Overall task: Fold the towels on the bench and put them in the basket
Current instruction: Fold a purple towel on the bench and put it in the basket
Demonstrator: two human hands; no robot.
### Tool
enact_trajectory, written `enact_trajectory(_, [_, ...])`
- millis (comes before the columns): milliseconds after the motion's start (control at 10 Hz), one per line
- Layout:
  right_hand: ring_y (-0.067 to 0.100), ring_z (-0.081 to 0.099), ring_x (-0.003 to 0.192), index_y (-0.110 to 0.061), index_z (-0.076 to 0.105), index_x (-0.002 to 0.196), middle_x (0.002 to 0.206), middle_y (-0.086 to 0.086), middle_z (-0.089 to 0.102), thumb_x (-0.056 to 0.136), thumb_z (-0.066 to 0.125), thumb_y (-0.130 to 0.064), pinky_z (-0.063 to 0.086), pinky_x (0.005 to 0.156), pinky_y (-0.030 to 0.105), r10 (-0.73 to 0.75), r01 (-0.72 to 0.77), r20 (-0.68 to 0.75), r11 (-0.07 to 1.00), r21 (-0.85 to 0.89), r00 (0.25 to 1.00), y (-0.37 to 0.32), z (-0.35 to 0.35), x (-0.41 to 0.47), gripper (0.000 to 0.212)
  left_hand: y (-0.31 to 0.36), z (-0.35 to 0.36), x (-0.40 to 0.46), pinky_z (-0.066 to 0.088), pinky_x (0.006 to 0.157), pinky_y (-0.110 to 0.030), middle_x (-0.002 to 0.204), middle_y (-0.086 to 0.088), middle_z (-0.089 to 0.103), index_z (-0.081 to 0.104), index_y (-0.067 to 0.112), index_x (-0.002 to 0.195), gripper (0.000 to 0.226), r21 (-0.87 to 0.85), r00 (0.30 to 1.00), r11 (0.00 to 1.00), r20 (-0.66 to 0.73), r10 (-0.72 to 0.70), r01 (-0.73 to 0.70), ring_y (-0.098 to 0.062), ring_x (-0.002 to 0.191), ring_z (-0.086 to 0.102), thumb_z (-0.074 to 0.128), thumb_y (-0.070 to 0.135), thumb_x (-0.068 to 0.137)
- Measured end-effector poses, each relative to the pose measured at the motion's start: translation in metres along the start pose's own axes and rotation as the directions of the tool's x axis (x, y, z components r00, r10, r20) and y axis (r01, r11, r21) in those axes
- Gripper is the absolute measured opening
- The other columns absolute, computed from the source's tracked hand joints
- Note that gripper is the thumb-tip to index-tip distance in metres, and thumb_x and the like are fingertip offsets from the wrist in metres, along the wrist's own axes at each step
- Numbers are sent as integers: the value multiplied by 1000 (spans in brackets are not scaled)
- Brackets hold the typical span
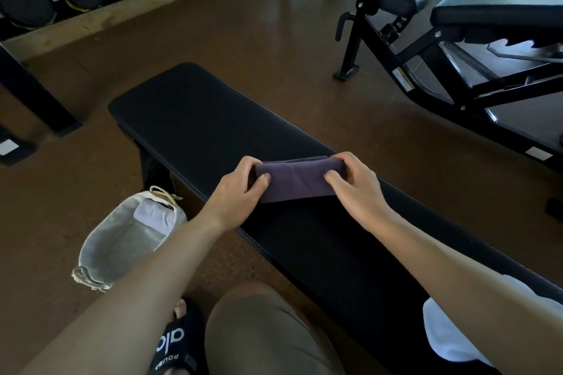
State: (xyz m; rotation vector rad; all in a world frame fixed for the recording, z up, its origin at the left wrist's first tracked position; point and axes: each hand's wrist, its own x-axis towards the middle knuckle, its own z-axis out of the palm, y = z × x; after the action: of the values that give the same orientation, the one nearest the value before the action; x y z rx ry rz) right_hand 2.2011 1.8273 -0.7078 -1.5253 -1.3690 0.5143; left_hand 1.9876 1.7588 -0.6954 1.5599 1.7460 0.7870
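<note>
Pale fabric-lined basket (128, 237) waits on the floor at left, one light towel inside. On the black padded worktop (195, 119), left hand (240, 189) and right hand (353, 183) pinch the folded purple towel's (297, 181) ends; keep edges aligned, then carry it leftward.

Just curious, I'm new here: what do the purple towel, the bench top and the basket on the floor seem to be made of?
Purple towel: soft matte cloth, it creases and folds. Bench: probably vinyl or leatherette padding, black with fine ribbing and faint sheen. Basket: pale fabric, limp rumpled rim.
</note>
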Motion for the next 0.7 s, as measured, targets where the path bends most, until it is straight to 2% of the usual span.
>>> enact_trajectory(100, [16,61,88,-20,61,117,97,-4,65,102,60,-28,57,79,31,116,19,570,974,-226,814,14,-21,8,17,-1,7,11,49,71,-20,108,5,62,49,24,125,22,-18,995,998,-70,-67,66,-8,95,63,47,36,107])
enact_trajectory(200, [7,60,96,-18,52,136,110,-6,59,105,55,-33,48,72,15,79,42,496,973,-229,865,6,6,16,34,-2,12,20,48,66,-21,105,0,62,50,23,122,21,34,983,989,-120,-136,141,-12,90,63,46,37,107])
enact_trajectory(300, [8,57,95,-19,50,140,108,-7,56,106,52,-39,50,78,25,121,63,467,931,-359,876,6,17,20,39,-2,15,27,47,63,-23,102,-3,61,52,22,118,20,102,975,979,-157,-157,174,-13,85,62,46,37,106])
enact_trajectory(400, [16,65,104,-22,50,141,120,2,63,106,52,-38,53,81,30,127,60,481,933,-354,868,7,17,23,39,-5,15,33,58,73,-38,101,-5,63,54,23,113,19,132,973,972,-154,-174,194,-19,85,64,47,39,105])
enact_trajectory(500, [14,53,100,-27,49,142,130,7,55,105,51,-40,49,79,28,153,75,494,909,-411,856,5,20,25,39,-2,16,35,58,77,-42,104,-6,61,55,22,114,23,145,968,964,-153,-201,223,-22,85,65,48,41,104])
enact_trajectory(600, [15,54,101,-27,52,139,127,5,56,105,53,-37,49,79,28,187,47,537,919,-392,823,1,8,32,36,3,15,36,48,72,-32,107,-4,56,59,21,112,23,186,965,953,-156,-211,239,-18,89,59,50,40,102])
enact_trajectory(700, [20,62,103,-21,58,129,113,3,63,102,57,-28,53,87,32,243,23,582,911,-411,776,-2,9,30,28,4,13,34,45,63,-27,110,-6,54,61,21,106,20,166,961,950,-127,-247,266,-18,85,58,52,38,100])
